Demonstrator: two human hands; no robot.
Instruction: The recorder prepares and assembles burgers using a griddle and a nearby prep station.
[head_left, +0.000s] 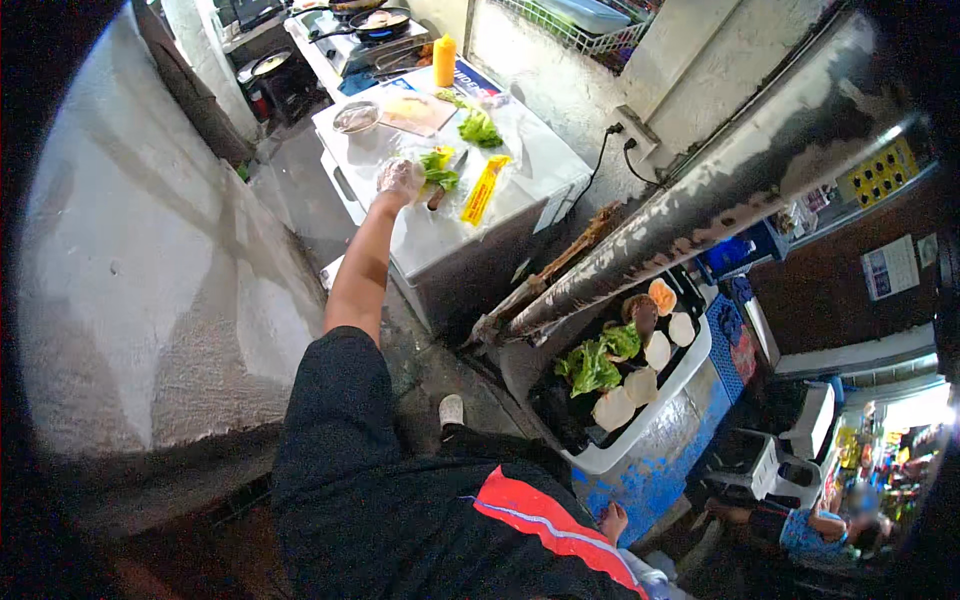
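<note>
My left hand (401, 180), in a clear plastic glove, is over the white tabletop (427, 244), at the edge of a small heap of lettuce (441, 169). Its fingers are blurred, so whether they grip anything cannot be told. Beside the heap are a knife blade (461, 161), a brown piece of food (436, 198) and a yellow packet (486, 190) on clear plastic. More lettuce (480, 129) is behind, near a round bowl (356, 117) and a board (420, 112). What seems to be my right hand (613, 523) is low beside my shirt, mostly hidden.
A yellow squeeze bottle (444, 60) stands at the back, near a stove with a frying pan (379, 21). At right, a slanting pipe (675, 232) crosses above a tray (705, 337) of buns, patties and lettuce (592, 367). A person (817, 529) sits far right.
</note>
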